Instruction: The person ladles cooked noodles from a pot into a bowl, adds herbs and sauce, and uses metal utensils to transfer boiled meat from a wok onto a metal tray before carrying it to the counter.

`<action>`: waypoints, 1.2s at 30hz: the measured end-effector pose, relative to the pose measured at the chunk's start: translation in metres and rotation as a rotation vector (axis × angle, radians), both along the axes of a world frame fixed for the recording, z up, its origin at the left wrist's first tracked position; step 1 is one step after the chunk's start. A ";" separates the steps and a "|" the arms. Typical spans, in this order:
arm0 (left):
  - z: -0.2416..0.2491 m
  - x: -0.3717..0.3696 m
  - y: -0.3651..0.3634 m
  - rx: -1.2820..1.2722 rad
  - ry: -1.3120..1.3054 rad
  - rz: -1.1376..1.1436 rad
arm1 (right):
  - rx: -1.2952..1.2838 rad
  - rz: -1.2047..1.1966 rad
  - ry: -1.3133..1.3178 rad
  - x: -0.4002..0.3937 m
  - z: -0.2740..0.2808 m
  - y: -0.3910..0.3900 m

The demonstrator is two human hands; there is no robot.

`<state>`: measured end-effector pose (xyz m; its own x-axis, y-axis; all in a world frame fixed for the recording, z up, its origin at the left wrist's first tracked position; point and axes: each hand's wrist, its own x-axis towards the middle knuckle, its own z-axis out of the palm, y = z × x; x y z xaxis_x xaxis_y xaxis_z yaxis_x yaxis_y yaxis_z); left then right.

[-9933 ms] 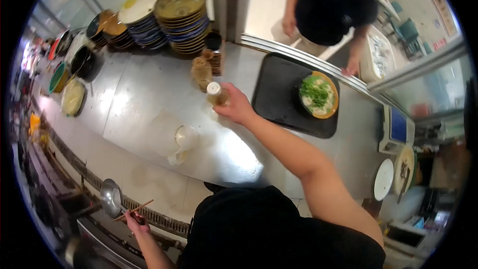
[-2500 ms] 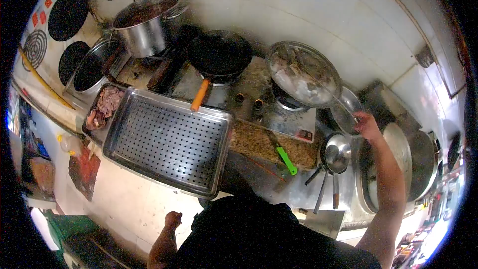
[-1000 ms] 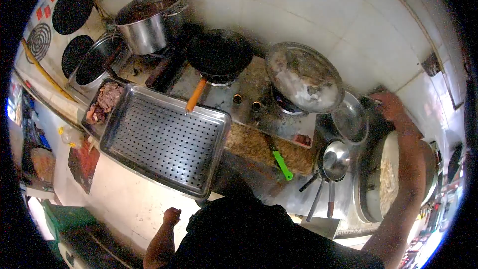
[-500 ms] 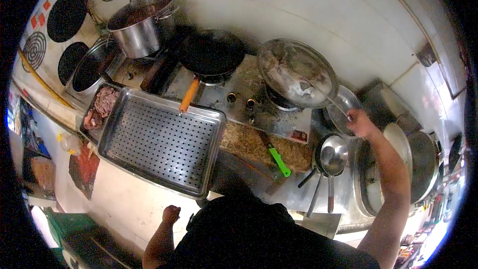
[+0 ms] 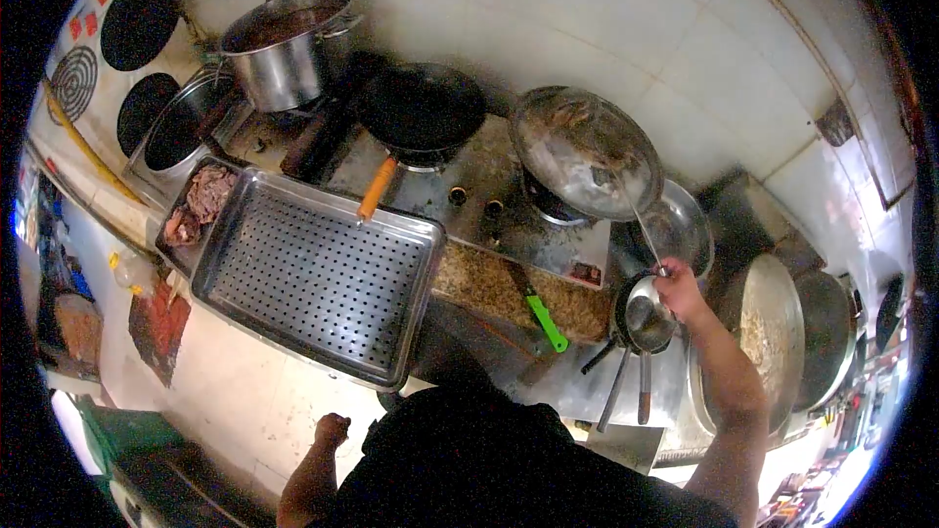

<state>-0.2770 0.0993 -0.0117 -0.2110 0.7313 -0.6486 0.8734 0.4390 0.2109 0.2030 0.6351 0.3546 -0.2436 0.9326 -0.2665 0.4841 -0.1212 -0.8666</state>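
1. Right hand [image 5: 682,293]: fingers close around the outer end of a long, thin metal handle, that of a ladle [image 5: 641,223]. The bowl end reaches into the wide pan and is hard to make out.

2. Left hand [image 5: 333,429]: curled into a loose fist over the pale floor [image 5: 284,386], apart from the perforated tray [image 5: 318,274]; nothing shows in it.

3. Wide pan [image 5: 553,188]: over the burner at the right of the stove [image 5: 421,205], with cloudy, pale contents. A second metal pan [image 5: 690,225] lies just beside it.

4. Handling of the ladle: judged light when unfilled, and stiff along its shaft; a filled bowl would weigh down the far end. Wet or greasy metal may slip. The outer end is the sound place to grasp, being farthest from probable heat.

5. Handling of the wide pan: judged rigid, heavy with its contents, and probably hot. Its liquid could slop if tilted. No handle of its own can be made out, so the rim would need a protected grip on both sides.

6. Surroundings: a black wok [image 5: 421,108] with a wooden handle [image 5: 379,186] occupies the neighbouring burner. Small saucepans [image 5: 650,323] sit near the right hand; a green-handled tool [image 5: 548,325] lies on the worktop [image 5: 582,313].
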 end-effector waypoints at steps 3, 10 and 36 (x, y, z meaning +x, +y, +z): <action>0.019 -0.002 0.005 0.065 0.059 -0.139 | 0.023 0.025 -0.016 -0.001 0.006 -0.006; 0.010 -0.002 0.005 0.292 -0.088 0.101 | 0.011 -0.034 0.041 -0.009 0.034 -0.020; 0.007 -0.019 0.021 0.122 -0.138 0.191 | -0.117 -0.065 0.263 0.008 0.059 -0.107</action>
<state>-0.2956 0.1202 -0.0049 -0.2686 0.7612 -0.5903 0.7362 0.5574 0.3838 0.2112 0.5283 0.4138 -0.2593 0.9151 -0.3088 0.2323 -0.2512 -0.9396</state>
